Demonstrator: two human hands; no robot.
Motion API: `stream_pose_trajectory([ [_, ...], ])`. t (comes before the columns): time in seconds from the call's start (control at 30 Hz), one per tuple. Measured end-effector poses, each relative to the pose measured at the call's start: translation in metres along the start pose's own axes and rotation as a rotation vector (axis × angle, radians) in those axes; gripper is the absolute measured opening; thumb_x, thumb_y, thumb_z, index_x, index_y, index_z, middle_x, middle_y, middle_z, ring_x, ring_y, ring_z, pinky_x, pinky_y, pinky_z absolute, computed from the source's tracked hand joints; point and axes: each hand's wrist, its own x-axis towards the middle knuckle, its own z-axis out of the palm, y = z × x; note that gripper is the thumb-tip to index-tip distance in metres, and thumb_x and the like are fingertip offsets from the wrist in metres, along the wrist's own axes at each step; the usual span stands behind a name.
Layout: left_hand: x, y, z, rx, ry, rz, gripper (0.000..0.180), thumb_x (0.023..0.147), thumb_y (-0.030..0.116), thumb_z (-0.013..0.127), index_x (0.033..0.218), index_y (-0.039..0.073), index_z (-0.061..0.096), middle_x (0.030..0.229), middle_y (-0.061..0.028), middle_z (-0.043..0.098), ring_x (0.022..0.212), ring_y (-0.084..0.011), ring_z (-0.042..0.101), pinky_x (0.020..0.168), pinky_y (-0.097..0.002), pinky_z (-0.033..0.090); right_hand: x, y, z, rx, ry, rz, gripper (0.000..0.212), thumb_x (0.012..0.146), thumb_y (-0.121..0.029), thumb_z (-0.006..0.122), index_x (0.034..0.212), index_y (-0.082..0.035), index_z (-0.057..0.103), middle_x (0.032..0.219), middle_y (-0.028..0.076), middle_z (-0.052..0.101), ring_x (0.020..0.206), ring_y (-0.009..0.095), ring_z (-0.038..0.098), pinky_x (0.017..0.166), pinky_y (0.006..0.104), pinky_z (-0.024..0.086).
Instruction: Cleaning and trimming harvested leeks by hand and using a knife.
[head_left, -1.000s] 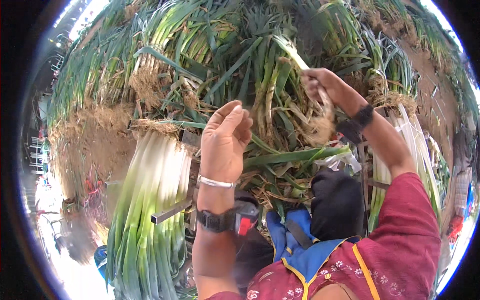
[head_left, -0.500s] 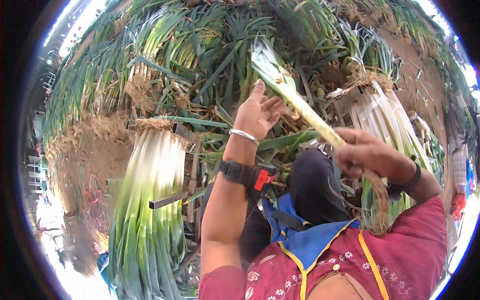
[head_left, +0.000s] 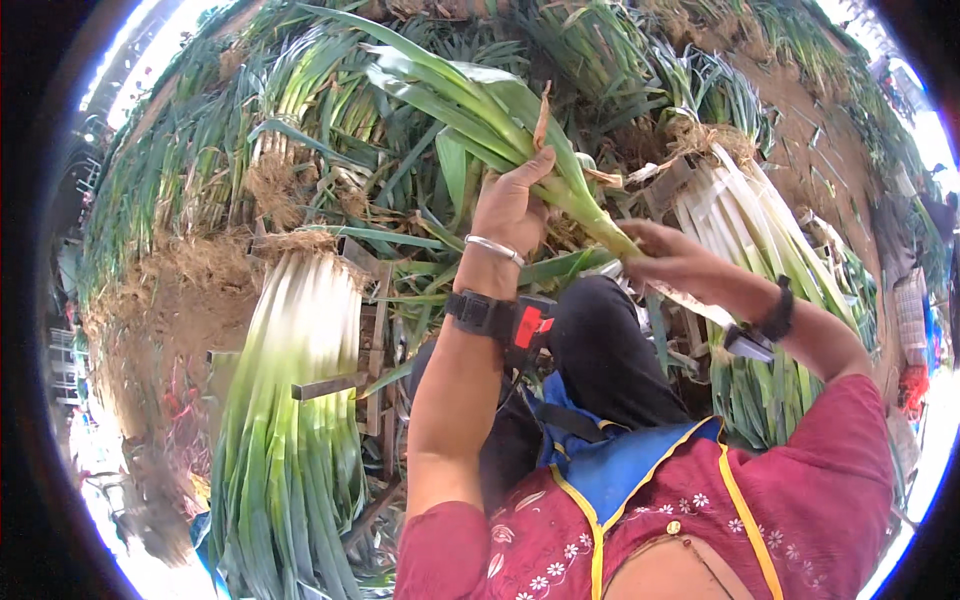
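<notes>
A single leek (head_left: 585, 205) slants across in front of me, its green leaves fanned out to the upper left. My left hand (head_left: 512, 208) is closed around it where the leaves join the stalk, thumb on top. Lower on the stalk, my right hand (head_left: 685, 265) has its fingers closed on the leek. A pale white length shows below the right hand; whether it is stalk or loosened leaf I cannot tell. A dry brown leaf tip (head_left: 542, 115) sticks up beside the left thumb. The leek's root end is not clearly visible.
Trimmed white-stalked leeks lie bundled at left (head_left: 300, 400) and right (head_left: 745, 230), the left pile against a metal bar (head_left: 325, 387). Untrimmed leeks with roots (head_left: 280, 190) fill the ground beyond. My dark-trousered knee (head_left: 605, 345) is below the hands.
The left hand, open beside the leek before, now grips it. The leek has shifted toward the upper left, its leaves spreading wider. My right hand has moved up and left.
</notes>
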Motion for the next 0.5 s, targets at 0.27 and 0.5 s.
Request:
stream_pose_trajectory([
  [0.27,0.012,0.027,-0.020,0.144,0.161,0.309,0.035,0.084,0.018,0.068,0.113,0.004,0.055,0.100,-0.0051,0.060,0.085,-0.0188,0.060,0.076,-0.0349,0.050,0.130,-0.020,0.023,0.283,0.013,-0.299,0.049,0.091,-0.023,0.060,0.129,0.004,0.046,0.114,0.005,0.058,0.094,0.009,0.056,0.081,0.0240,0.047],
  [0.5,-0.002,0.060,-0.034,0.153,0.167,0.328,0.055,0.089,0.042,0.059,0.129,0.007,0.045,0.122,-0.0070,0.054,0.110,-0.0231,0.052,0.095,-0.0410,0.041,0.170,-0.022,0.045,0.748,-0.248,-0.203,0.043,0.093,-0.026,0.055,0.128,-0.002,0.046,0.110,0.007,0.061,0.093,0.014,0.062,0.075,0.0294,0.054],
])
